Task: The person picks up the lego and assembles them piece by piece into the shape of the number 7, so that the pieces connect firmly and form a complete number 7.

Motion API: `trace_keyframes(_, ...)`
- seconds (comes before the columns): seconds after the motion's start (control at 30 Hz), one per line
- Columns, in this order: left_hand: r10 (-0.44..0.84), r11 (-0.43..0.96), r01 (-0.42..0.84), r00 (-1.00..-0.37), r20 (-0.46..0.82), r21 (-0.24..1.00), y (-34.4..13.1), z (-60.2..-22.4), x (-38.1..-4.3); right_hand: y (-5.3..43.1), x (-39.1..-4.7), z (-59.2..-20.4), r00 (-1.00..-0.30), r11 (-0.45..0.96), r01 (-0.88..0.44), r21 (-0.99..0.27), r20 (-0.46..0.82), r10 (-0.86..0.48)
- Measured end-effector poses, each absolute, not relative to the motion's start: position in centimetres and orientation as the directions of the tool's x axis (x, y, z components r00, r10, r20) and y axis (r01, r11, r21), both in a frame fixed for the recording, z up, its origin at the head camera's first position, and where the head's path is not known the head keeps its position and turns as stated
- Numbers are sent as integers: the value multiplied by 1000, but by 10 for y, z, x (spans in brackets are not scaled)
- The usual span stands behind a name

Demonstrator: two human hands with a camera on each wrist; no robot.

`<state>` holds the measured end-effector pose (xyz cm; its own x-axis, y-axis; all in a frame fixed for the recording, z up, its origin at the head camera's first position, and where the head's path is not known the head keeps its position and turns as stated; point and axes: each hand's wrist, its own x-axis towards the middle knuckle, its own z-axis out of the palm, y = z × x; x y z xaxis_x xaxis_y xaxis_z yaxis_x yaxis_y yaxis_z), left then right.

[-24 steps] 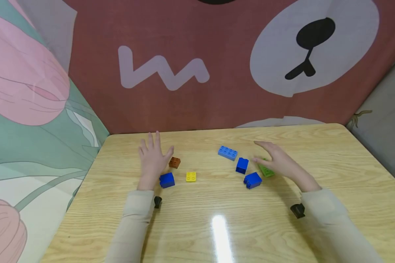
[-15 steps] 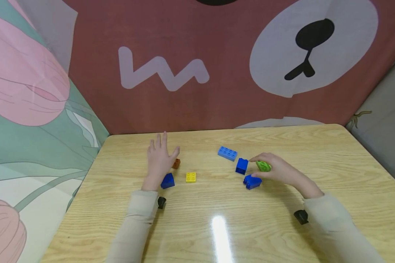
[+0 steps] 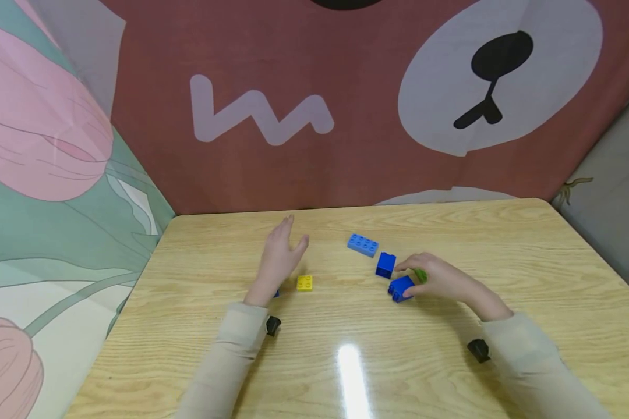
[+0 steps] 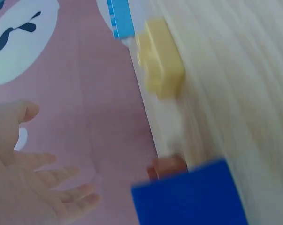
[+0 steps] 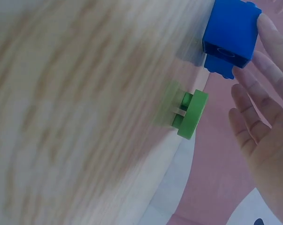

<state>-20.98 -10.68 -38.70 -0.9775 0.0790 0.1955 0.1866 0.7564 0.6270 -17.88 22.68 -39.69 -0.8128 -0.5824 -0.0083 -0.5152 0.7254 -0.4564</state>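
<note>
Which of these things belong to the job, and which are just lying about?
Probably in the job, closest to the right grip:
near blue brick
far blue brick
green brick

Seemingly just lying about, untouched:
light-blue brick
yellow brick
brown brick
left blue brick

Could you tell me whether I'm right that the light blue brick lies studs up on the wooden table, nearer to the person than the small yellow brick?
Not quite: the light blue brick lies farther from the person than the small yellow brick, as the head view shows. It does lie studs up on the wooden table.
</note>
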Motion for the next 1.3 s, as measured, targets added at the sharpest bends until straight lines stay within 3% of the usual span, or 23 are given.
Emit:
trace_keyframes(0.47,205,667,216,-973,102,713,-63,-394,-204,226,-178,-400,-781,705,-539,-460,-41,-623)
trace_keyframes(0.9,366,629,279,-930,40,726,-27,-402,-198,227,-179,-403,-770,689,-538,-486,-49,-636)
trace_keyframes(1.3,423,552,223,-905,-40,804,-6,-411,-205,227,-181,-402,-766,683,-537,-495,-52,-640)
